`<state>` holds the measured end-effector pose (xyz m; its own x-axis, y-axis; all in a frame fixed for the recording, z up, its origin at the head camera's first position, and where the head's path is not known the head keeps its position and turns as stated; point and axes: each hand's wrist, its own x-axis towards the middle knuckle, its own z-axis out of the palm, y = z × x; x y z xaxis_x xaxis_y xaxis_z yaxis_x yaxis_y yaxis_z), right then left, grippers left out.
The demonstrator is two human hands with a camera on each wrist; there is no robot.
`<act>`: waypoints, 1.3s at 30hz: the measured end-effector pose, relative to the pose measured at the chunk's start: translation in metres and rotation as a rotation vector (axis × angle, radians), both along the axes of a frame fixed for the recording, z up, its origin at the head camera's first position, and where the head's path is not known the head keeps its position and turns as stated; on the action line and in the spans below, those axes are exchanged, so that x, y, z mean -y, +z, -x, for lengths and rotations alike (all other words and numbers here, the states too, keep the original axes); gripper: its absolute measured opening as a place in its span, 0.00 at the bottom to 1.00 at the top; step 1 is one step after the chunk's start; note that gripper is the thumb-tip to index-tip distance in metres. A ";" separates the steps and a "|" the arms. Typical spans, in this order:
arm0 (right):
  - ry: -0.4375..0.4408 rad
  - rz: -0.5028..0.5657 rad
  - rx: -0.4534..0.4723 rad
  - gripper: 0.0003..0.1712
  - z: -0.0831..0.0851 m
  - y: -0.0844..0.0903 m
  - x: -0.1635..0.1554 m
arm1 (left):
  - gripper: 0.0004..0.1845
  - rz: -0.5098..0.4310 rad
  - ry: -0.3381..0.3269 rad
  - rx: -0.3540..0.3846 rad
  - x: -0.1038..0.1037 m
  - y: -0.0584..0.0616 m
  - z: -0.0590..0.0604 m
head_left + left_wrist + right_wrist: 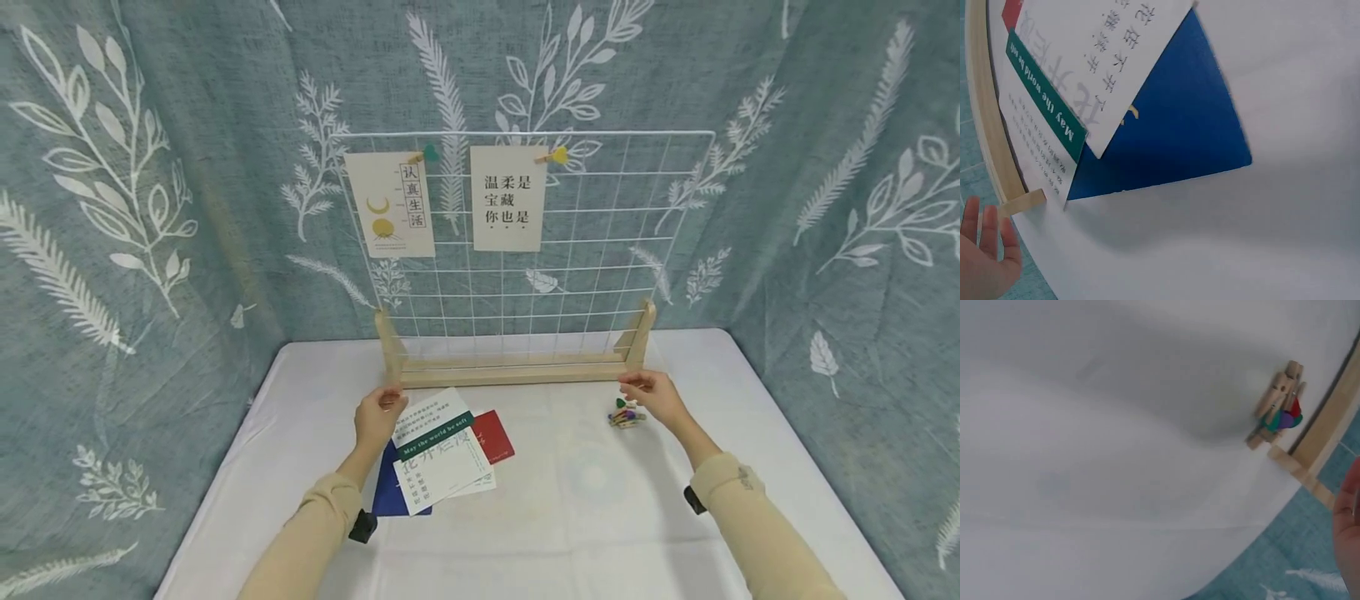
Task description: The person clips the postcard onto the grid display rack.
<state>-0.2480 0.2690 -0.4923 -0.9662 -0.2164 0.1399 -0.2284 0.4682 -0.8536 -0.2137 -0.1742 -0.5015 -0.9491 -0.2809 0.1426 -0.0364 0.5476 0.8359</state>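
In the head view my left hand [377, 421] hovers at the upper left of a loose pile of cards, its fingers relaxed and holding nothing. The pile has a white card with a green band [437, 436], a white card with grey lettering [450, 472], a blue card [388, 493] and a red card [495, 435]. The left wrist view shows the fingers [989, 230] spread apart. My right hand [658, 400] hangs over a small heap of wooden clothespins [1279, 403] with coloured ends; its fingers bend loosely, and nothing shows between them.
A white wire grid [600, 132] stands in a wooden base [517, 375] at the table's back. A moon-print card [386, 229] and a lettered card [507, 233] hang there by a green-ended clothespin [429, 153] and a yellow-ended clothespin [558, 156]. Patterned cloth [225, 275] surrounds the table.
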 end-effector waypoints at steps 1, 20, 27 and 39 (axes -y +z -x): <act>0.002 -0.003 -0.003 0.14 -0.001 -0.001 -0.001 | 0.14 0.014 -0.019 0.014 0.000 -0.001 -0.001; -0.168 -0.176 -0.039 0.09 -0.009 -0.021 -0.014 | 0.48 0.384 -0.178 0.582 0.009 0.000 -0.006; -0.197 -0.226 -0.027 0.08 -0.017 -0.030 -0.021 | 0.54 0.382 -0.189 0.640 0.009 -0.007 -0.014; -0.165 -0.296 -0.069 0.07 -0.024 -0.021 -0.031 | 0.57 0.423 -0.128 0.628 0.006 -0.011 -0.017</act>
<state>-0.2243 0.3003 -0.5133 -0.9821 -0.0993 0.1603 -0.1815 0.7287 -0.6604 -0.1970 -0.1801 -0.5125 -0.9087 -0.2051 -0.3635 -0.3504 0.8480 0.3976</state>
